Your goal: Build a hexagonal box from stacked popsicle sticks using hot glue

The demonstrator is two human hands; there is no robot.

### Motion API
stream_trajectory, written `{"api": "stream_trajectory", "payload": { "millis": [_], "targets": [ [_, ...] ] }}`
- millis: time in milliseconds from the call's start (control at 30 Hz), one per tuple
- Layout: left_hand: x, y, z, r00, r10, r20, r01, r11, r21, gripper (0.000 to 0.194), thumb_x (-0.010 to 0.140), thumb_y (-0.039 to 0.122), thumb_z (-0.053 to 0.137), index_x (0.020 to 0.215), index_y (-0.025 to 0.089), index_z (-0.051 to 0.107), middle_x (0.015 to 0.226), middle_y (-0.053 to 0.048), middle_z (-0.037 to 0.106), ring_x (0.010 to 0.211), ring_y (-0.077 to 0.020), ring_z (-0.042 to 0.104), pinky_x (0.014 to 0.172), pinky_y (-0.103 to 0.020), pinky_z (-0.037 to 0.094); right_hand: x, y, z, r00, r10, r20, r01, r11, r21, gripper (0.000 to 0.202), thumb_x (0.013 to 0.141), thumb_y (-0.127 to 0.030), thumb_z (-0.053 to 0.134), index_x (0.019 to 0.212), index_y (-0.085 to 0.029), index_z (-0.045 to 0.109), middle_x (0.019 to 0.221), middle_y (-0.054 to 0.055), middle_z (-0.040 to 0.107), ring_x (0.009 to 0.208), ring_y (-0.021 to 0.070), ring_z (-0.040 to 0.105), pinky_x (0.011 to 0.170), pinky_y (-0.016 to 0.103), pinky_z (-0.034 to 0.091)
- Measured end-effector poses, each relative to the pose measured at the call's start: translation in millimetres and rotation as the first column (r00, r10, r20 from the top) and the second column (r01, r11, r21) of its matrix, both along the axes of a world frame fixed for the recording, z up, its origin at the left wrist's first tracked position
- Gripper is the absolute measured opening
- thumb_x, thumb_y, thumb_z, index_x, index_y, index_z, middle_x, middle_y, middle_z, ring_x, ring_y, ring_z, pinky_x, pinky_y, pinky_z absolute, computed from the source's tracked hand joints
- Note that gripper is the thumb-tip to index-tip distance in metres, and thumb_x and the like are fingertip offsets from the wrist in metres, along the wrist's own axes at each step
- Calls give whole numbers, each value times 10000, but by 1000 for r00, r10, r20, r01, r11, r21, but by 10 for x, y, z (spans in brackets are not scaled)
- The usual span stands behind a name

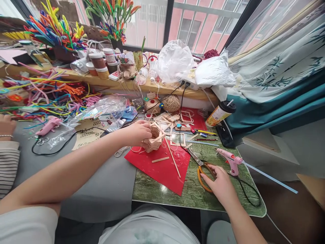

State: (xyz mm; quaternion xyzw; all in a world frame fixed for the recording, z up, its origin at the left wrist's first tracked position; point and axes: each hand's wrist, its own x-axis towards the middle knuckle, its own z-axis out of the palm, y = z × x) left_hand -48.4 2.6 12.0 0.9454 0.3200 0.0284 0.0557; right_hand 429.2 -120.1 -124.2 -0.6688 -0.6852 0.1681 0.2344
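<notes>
My left hand is closed on the upper left side of a stacked craft-stick structure. That structure stands at the back of a red sheet. My right hand has its fingers around the orange handle of the scissors, whose blades point up and left over the green table. Two loose sticks lie on the red sheet, a short one and a long one.
A pink glue gun with a blue glue stick lies at the right. Behind it are a phone and a lidded cup. Another person's hand rests at the far left, near a second pink glue gun.
</notes>
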Motion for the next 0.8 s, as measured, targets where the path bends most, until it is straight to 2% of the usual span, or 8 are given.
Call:
{"api": "stream_trajectory", "payload": {
  "millis": [100, 200, 300, 367, 433, 533, 633, 800],
  "targets": [
    [67, 4, 31, 998, 48, -27, -48, 999, -5, 195, 817, 421, 767, 796, 245, 684, 908, -51, 772, 1054, -259, 670, 1054, -448, 332, -26, -9, 64, 1000, 11, 15, -11, 999, 34, 468, 869, -501, 722, 1224, -202, 670, 1206, 153, 709, 1116, 340, 670, 1012, 503, 547],
    [147, -76, 148, 989, 146, -30, -146, 989, 0, 240, 788, 417, 775, 726, 222, 649, 835, -51, 740, 963, -254, 650, 990, -454, 328, -144, -50, 269, 1000, 0, 17, -2, 992, 125, 462, 881, -494, 719, 1240, -207, 669, 1262, 171, 705, 1215, 375, 631, 1109, 556, 479],
    [228, -194, 290, 975, 220, -16, -220, 975, 6, 267, 813, 425, 761, 719, 213, 630, 822, -37, 720, 892, -231, 635, 961, -446, 328, -493, -143, 530, 978, -27, -209, 56, 989, 137, 447, 906, -508, 715, 1251, -226, 679, 1295, 165, 700, 1244, 366, 623, 1136, 550, 459],
    [285, -288, 389, 970, 242, 16, -242, 970, 4, 265, 839, 423, 747, 735, 214, 621, 803, -16, 703, 835, -204, 619, 942, -429, 337, -877, -220, 645, 811, -20, -584, 4, 1000, -28, 411, 936, -515, 700, 1247, -248, 682, 1266, 138, 720, 1178, 315, 671, 1059, 484, 526],
    [346, -392, 487, 960, 273, 56, -274, 962, 0, 305, 863, 444, 741, 734, 212, 591, 766, 0, 676, 789, -187, 594, 907, -406, 351, -1323, -274, 687, 508, -90, -857, -236, 942, -239, 427, 904, -532, 755, 1212, -241, 700, 1235, 122, 746, 1151, 287, 695, 1012, 447, 551],
    [433, -552, 605, 934, 332, 129, -335, 942, -2, 384, 885, 484, 742, 720, 210, 529, 725, 14, 636, 751, -177, 564, 846, -375, 371, -1907, -260, 683, 180, -278, -943, -493, 804, -332, 574, 780, -555, 894, 1202, -215, 706, 1226, 115, 748, 1048, 249, 724, 901, 400, 576],
    [492, -695, 651, 931, 324, 167, -328, 945, 0, 392, 900, 485, 749, 725, 210, 532, 722, 22, 635, 737, -167, 562, 837, -363, 385, -2217, -175, 693, 72, -326, -942, -586, 751, -305, 619, 764, -649, 889, 1146, -199, 704, 1103, 100, 774, 938, 214, 737, 806, 350, 560],
    [499, -874, 573, 945, 261, 196, -275, 960, 51, 391, 960, 509, 701, 753, 208, 561, 776, 7, 701, 774, -168, 621, 889, -383, 397, -2295, -129, 692, 127, -263, -956, -551, 783, -288, 580, 799, -742, 806, 946, -192, 692, 788, 44, 754, 623, 138, 617, 607, 281, 420]
  ]
}}
